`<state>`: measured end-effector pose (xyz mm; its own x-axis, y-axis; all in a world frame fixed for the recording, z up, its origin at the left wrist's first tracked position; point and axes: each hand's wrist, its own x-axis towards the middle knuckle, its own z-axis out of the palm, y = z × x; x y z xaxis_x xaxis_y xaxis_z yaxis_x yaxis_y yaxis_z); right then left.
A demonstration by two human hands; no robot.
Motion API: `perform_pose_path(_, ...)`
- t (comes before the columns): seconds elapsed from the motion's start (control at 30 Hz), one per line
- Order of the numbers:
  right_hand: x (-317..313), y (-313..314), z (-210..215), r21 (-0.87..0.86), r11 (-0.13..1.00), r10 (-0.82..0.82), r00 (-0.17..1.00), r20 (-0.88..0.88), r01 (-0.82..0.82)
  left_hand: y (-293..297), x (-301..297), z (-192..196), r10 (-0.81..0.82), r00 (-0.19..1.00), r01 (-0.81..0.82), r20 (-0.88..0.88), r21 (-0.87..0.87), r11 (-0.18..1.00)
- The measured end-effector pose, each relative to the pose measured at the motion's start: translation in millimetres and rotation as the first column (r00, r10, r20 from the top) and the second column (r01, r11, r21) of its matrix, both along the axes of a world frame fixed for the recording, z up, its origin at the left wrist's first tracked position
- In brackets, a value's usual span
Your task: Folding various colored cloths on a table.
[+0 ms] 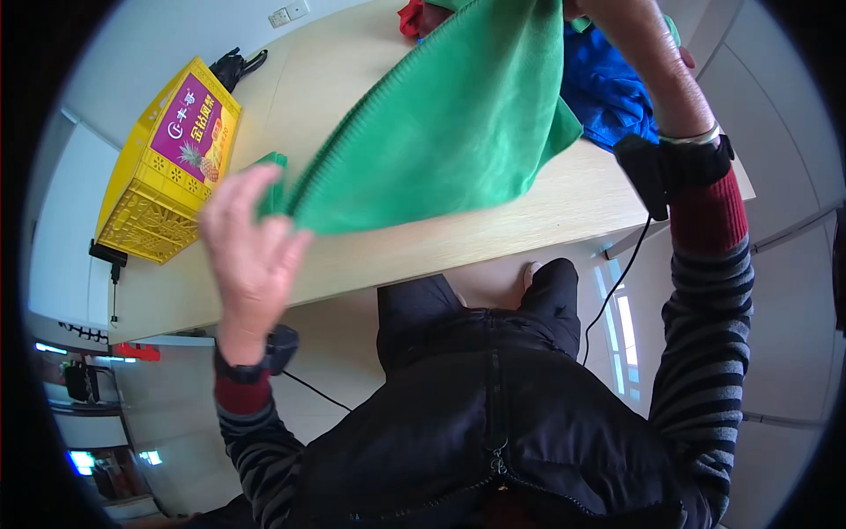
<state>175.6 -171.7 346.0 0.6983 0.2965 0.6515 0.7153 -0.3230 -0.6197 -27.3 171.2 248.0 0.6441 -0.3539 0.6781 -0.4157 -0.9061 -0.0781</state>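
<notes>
My left hand (249,231) pinches one corner of the green cloth (441,123), fingers closed on its edge. My right hand (652,48) lifts the far side — its fingers run off the top of the picture, so I cannot tell their grip. The cloth hangs stretched above the wooden table (564,212), a blue cloth (608,88) behind it — a yellow crate (163,167) at my left.

You hold a green cloth (449,123), soft matt fleecy fabric with a ribbed hem. Your bench (564,216) is pale, smooth wood-grain laminate; the yellow crate (154,207) is perforated plastic.
</notes>
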Motion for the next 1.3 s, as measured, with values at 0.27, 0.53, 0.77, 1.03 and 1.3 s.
perform_pose_path(0.27, -32.2, -32.1, 16.5, -0.115, 0.972, -0.196, 0.977, 0.088, 0.206, 36.8, 23.3, 65.7, -0.018, 0.994, -0.008, -0.109, -0.233, 0.972)
perform_pose_path(0.53, -73.9, -79.1, -41.5, -0.059, 0.986, -0.159, 0.987, -0.024, 0.157, 11.5, 23.2, 41.3, -0.219, 0.957, 0.069, -0.193, -0.58, 0.812)
perform_pose_path(0.77, -115.4, -111.1, -19.0, -0.009, 0.978, -0.206, 0.978, 0.044, 0.206, -15.3, 77.8, 52.4, -0.131, 0.985, 0.091, -0.109, -0.313, 0.945)
perform_pose_path(1.03, -206.7, -18.4, -51.4, -0.208, 0.977, 0.057, 0.899, 0.434, 0.038, 48.6, 135.2, -11.9, -0.229, 0.973, 0.21, 0.025, -0.508, 0.836)
perform_pose_path(1.3, -184.4, 152.5, -270.1, -0.322, 0.909, 0.216, 0.96, -0.178, -0.264, 100.8, 72.0, -152.0, -0.252, 0.667, -0.107, -0.701, -0.425, 0.899)
